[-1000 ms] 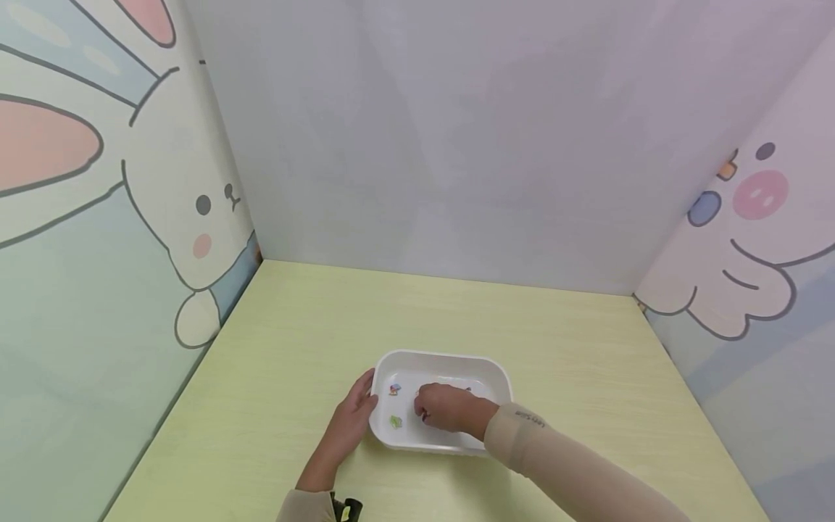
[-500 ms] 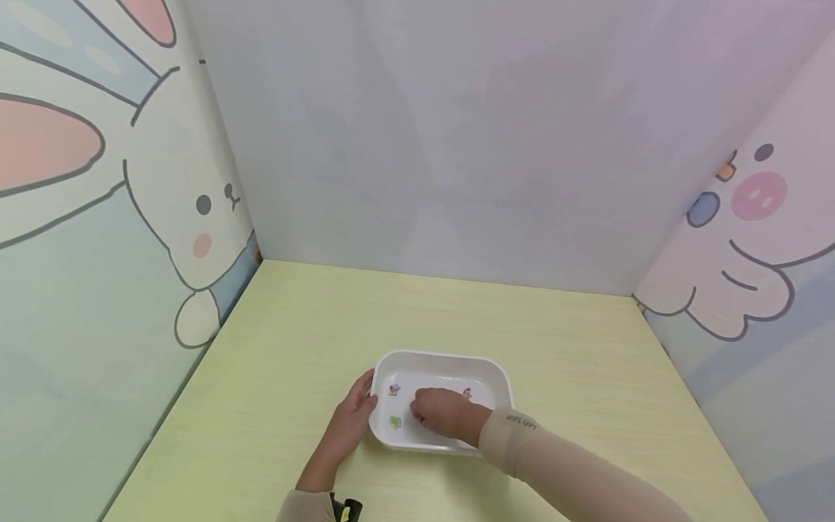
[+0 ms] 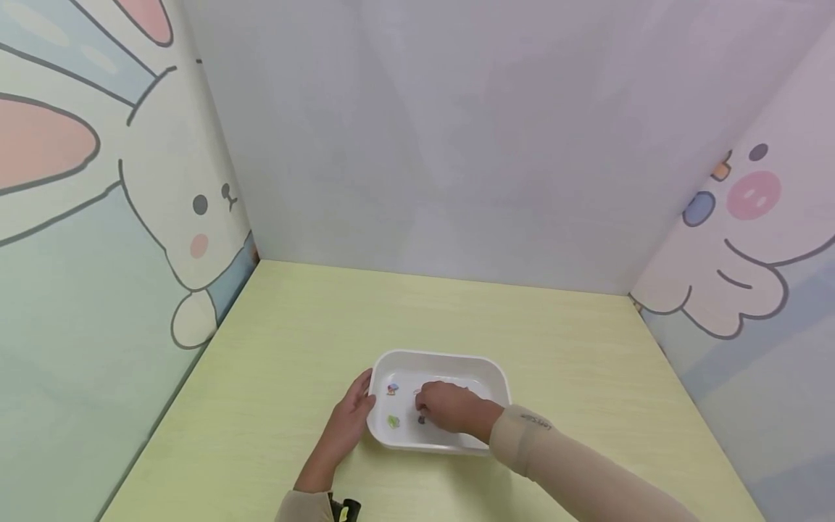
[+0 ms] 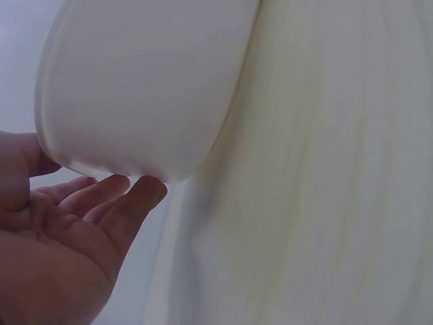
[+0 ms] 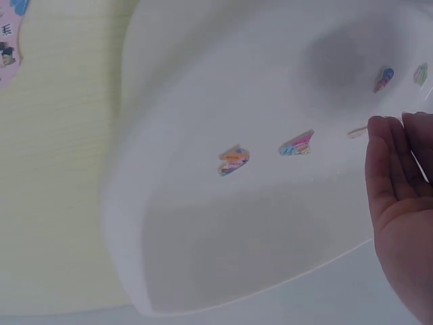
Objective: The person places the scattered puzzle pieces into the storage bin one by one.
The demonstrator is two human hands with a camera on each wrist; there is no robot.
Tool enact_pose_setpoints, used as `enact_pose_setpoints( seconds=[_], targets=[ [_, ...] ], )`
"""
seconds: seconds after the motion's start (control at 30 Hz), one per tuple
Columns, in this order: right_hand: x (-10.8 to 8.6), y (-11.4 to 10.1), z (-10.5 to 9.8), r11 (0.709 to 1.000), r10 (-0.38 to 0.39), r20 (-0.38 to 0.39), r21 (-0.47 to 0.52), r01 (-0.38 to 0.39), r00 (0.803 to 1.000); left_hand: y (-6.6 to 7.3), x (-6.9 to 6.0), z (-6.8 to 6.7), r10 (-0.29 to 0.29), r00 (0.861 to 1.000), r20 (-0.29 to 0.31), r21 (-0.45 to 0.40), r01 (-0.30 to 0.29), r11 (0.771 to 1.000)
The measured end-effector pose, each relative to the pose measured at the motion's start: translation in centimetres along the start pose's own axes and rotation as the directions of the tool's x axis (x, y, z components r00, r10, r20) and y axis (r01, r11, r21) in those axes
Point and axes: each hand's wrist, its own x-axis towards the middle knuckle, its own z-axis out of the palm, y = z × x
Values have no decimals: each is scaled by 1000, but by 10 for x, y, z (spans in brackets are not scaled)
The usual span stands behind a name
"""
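A white plastic tray (image 3: 450, 451) with rounded corners stands on the table. My left hand (image 3: 349, 417) holds its left end, the thumb at the rim and the fingers (image 4: 139, 203) against the outer wall. Over the tray's floor, my right hand (image 3: 450, 406) reaches down with fingers close together; nothing shows between them. Small flat pieces like stickers lie there: a blue and red one (image 3: 392, 389), a green one (image 3: 393, 421) and a dark one (image 3: 420, 419) below the right fingertips. A thin pale piece (image 5: 357, 132) lies beside those fingertips. The hand partly hides others.
The pale yellow-green table (image 3: 313, 319) is bounded by a grey back wall (image 3: 443, 145) and side walls with cartoon animals. In the right wrist view, a pink printed card (image 5: 8, 47) lies outside the tray at the upper left corner.
My right hand shifted slightly left and toward me, then back up and right, uncovering the dark piece and covering more of the piece at the tray's right. The left hand stayed at the tray.
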Motion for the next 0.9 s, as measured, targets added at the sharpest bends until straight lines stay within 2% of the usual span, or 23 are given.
enact_pose_setpoints(
  seconds=[0.1, 0.4, 0.57, 0.73, 0.9],
  targets=[
    [-3, 3, -6, 999, -27, -28, 18, 27, 999, 0, 0, 0, -3, 1000, -1, -1, 3, 1000],
    [-14, 13, -20, 996, -43, -86, 79, 50, 995, 0, 1, 1, -9, 1000, -1, 5, 9, 1000],
    [-24, 23, -26, 992, -53, -149, 102, 69, 987, 1, 2, 2, -13, 1000, 2, 13, 13, 1000],
    [-36, 32, -35, 989, -17, -217, 142, 49, 976, 1, 2, 2, -18, 1000, 0, 21, 18, 1000],
    [-51, 38, -46, 975, 74, -244, 221, -19, 967, 2, 1, 2, -18, 1000, 0, 18, 18, 1000]
  ],
)
